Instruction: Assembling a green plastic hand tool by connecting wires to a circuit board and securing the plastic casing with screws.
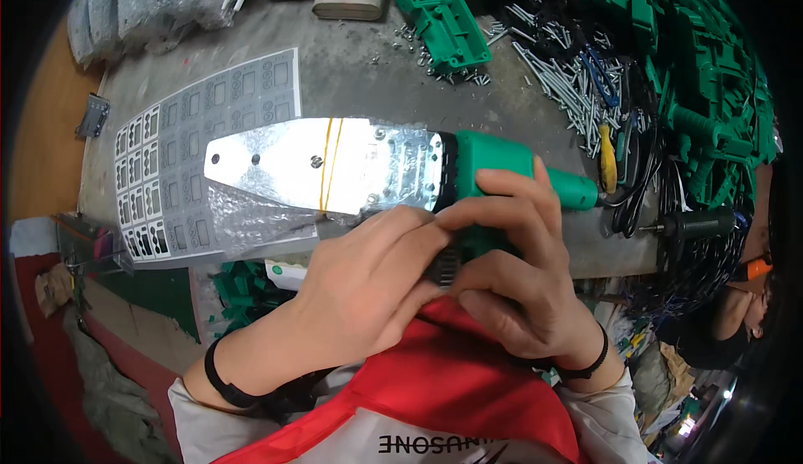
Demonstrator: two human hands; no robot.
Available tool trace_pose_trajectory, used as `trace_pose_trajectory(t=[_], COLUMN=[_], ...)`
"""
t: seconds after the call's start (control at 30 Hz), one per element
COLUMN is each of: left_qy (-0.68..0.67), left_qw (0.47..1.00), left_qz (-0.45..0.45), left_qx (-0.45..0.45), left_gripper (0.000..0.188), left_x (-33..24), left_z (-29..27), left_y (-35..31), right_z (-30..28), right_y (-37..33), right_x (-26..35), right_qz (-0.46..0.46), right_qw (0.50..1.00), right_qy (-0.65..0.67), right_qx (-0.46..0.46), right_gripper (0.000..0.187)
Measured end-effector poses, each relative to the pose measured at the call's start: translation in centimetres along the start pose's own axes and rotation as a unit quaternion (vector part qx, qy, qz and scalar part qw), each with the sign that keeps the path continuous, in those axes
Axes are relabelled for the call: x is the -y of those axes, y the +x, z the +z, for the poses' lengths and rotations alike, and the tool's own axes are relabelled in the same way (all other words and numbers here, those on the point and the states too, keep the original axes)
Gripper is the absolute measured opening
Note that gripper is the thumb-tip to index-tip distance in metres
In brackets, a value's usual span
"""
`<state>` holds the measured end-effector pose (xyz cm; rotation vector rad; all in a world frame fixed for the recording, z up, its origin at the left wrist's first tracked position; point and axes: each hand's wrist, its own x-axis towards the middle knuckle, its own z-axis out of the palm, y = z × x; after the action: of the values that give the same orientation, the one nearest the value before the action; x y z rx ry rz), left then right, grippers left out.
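A green-bodied pipe welder (493,153) with a long flat metal heating plate (284,163) lies on the bench, plate toward the left. Clear bubble wrap and a yellow rubber band (329,163) go around the plate. My left hand (368,276) is closed at the near side of the body, its fingertips at a dark ridged part (446,267). Curled fingers of my right hand (523,263) rest over the green body and reach the same spot from the right. Both hands partly hide that part and the underside of the body.
Beneath the plate lies a sheet of grey printed labels (184,155). Farther back are a green housing half (452,33), loose screws (577,88), a yellow-handled screwdriver (607,159) and a white power strip (350,0). Green housings (703,121) pile at right, by a dark electric screwdriver (698,225). Another person (728,322) sits there.
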<state>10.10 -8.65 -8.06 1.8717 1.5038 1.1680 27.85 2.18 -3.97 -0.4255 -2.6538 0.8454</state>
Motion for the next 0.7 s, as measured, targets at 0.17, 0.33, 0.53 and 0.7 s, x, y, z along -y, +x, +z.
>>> trace_pose_trajectory(t=[0.17,0.33,0.53,0.7], left_qy=[0.006,0.201,0.292,0.284], left_qw=[1.0,0.978,0.955,0.958], left_qz=[-0.004,0.053,0.005,0.02], left_qx=[-0.011,0.009,0.051,0.039], left_gripper=[0.047,0.061,0.075,0.073], left_x=[-0.5,0.4,2.9,3.6], left_z=[-0.1,-5.8,-5.4,-5.0], left_y=[-0.3,1.1,0.9,2.9], right_z=[1.2,-0.1,-1.7,2.6], right_y=[-0.6,-0.8,3.0,3.0], right_x=[0.1,-0.4,-1.1,-3.0], right_qz=[0.001,0.017,-0.026,0.014], right_qw=[0.999,0.997,0.97,0.972], right_qy=[-0.028,0.024,-0.205,-0.092], right_qx=[-0.024,-0.071,-0.128,-0.215], right_gripper=[0.014,0.043,0.043,0.039])
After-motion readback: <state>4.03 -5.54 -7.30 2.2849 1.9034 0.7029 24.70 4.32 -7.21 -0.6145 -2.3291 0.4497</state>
